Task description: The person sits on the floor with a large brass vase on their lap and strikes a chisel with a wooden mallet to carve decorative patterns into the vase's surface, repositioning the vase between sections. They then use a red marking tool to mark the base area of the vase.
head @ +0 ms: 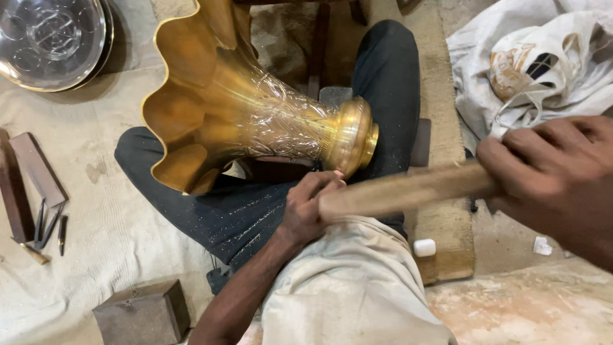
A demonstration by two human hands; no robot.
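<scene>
A large brass vase (pixel 242 108) with a wavy flared mouth and an engraved neck lies on its side across my lap. Its round base (pixel 354 136) points right. My left hand (pixel 310 204) is closed just below the base, fingers curled as if around a small tool that I cannot make out. My right hand (pixel 555 176) grips a wooden stick (pixel 408 190), blurred by motion, whose far end reaches my left hand.
A round glass and metal dish (pixel 51 41) lies at the top left. Several thin chisels (pixel 48 227) and flat bars rest on the cloth at left. A dark metal block (pixel 143 313) sits near my left elbow. White cloth bags (pixel 530 64) are piled at top right.
</scene>
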